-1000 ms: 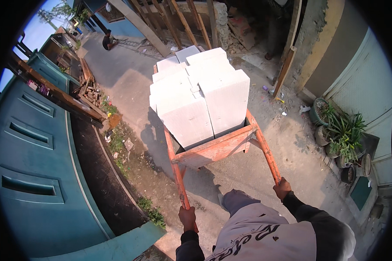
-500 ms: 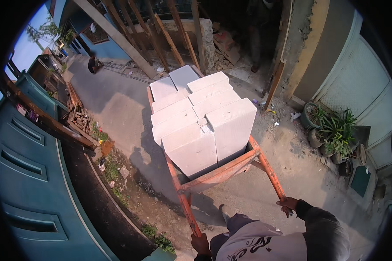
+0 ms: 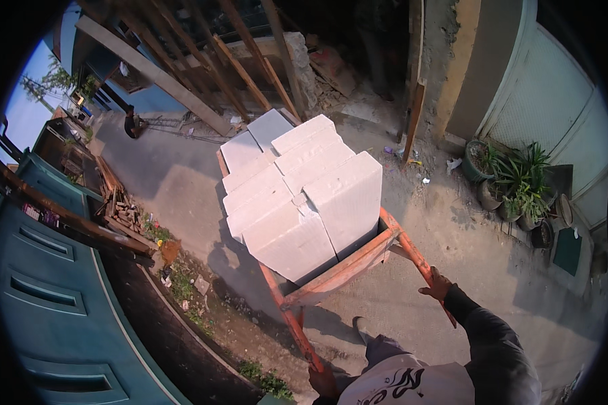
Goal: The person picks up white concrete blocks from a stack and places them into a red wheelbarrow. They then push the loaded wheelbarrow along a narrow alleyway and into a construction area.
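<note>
An orange handcart point(image 3: 341, 270) stands in front of me, its wheels hidden beneath the load. It is stacked with several large white building blocks point(image 3: 287, 236), packed side by side, with two greyer ones point(image 3: 270, 128) at the far end. My left hand point(image 3: 323, 380) is closed round the end of the cart's left handle point(image 3: 296, 331). On the right handle point(image 3: 417, 256), my right hand point(image 3: 440, 283) grips partway up, its thumb reaching across and the handle's end sticking out below.
A blue-green wall point(image 3: 40, 270) runs along the left, with a wood pile point(image 3: 115, 202) beyond. Wooden poles point(image 3: 240, 74) lean at the far side. Potted plants point(image 3: 513, 175) stand by a white gate point(image 3: 547, 94) on the right. A person point(image 3: 132, 123) sits low on the far road.
My right hand has shifted up its handle, nearer the cart's body. The cart and blocks sit slightly further left in view, and the surroundings have shifted left too. My left hand keeps its grip.
</note>
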### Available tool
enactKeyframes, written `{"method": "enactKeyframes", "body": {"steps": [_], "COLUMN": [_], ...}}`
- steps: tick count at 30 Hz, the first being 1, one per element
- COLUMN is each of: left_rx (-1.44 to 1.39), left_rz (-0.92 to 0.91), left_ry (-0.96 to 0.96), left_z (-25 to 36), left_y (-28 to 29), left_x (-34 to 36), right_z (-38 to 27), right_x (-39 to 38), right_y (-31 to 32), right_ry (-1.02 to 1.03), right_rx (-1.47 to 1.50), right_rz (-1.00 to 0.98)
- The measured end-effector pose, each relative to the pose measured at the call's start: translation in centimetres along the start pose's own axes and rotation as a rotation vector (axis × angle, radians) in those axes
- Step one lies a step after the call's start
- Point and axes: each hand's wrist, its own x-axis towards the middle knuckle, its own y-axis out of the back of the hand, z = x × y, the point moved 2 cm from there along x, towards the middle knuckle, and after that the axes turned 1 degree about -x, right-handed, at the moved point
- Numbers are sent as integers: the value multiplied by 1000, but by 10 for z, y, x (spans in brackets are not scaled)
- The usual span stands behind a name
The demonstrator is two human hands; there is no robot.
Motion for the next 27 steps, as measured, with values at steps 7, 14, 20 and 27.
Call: {"method": "enactKeyframes", "body": {"steps": [7,14,20,27], "left_rx": [-113,-117,-141,-39], "left_rz": [19,50,-2,-25], "left_ry": [-40,-31,-13,66], "left_z": [-10,-5,-11,-20], "left_y": [0,4,10,20], "left_x": [2,9,19,34], "right_z": [80,50,38,31], "right_x": [-100,-85,-98,-112], "right_y": [-26,-24,-35,-60], "right_ry": [-393,-361,-461,-437], "right_rx": [349,670,635,668], "right_rz": [-213,-130,-18,50]}}
